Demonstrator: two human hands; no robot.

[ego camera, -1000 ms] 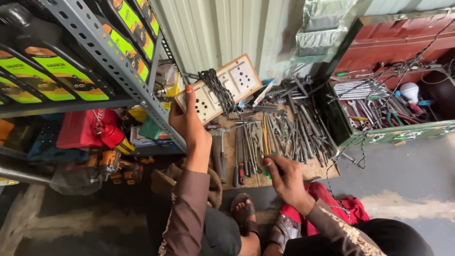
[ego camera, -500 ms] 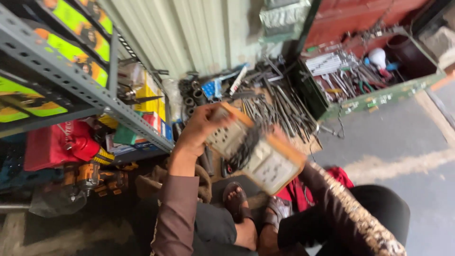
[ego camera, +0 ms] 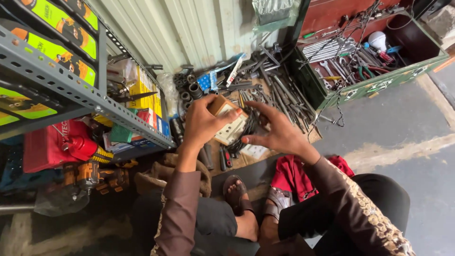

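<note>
In the head view, I am holding a wooden socket board (ego camera: 231, 124) up over my lap, above the pile of loose tools (ego camera: 277, 92) on the floor. My left hand (ego camera: 204, 122) is closing its grip around the board's left end, thumb lying on the pale face. My right hand (ego camera: 279, 134) is at three o'clock from the board; its grip is wide, fingers spread, holding nothing firmly and only touching the black coiled cable (ego camera: 244, 132) that is hanging at the board.

I am judging that I am sorting out the cable from the board now. The next move is calling for the right fingers to close on the coil while the left keeps the board steady.

At nine o'clock the grey metal shelf (ego camera: 109, 106) edge is standing near my left elbow. At one o'clock the green toolbox (ego camera: 379, 87) is sitting well apart. Open floor (ego camera: 403, 128) is lying at three o'clock.
</note>
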